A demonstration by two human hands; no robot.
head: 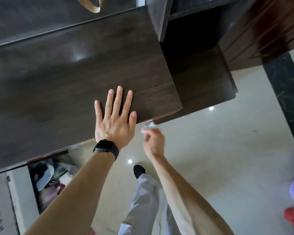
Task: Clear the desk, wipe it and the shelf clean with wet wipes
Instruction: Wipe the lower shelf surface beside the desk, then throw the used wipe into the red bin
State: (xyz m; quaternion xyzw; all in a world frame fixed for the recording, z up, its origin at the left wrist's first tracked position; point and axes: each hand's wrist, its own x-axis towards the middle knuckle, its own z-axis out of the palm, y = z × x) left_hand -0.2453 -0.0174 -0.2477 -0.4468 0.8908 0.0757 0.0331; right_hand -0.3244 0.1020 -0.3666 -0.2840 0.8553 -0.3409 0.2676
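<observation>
Head view, looking down. Left hand [115, 126] laid flat on the dark wooden table [66, 78] near its front edge, fingers straight and spread, holding nothing. Black watch [105, 147] on that wrist. Right hand [154, 141] off the table, just in front of its right front corner and above the floor [219, 150], fingers curled in and pinching a small white wet wipe [143, 129]. Motion-blurred there, so no telling how firmly. Hands near each other but not touching. Lower dark shelf [202, 78] set just right of the tabletop, deep in shadow at the back. Pale, glossy tiles below, with a black shoe [139, 170] and a grey trouser leg [143, 200] between the forearms. Jumbled cloth items [47, 180] under the table at lower left.
</observation>
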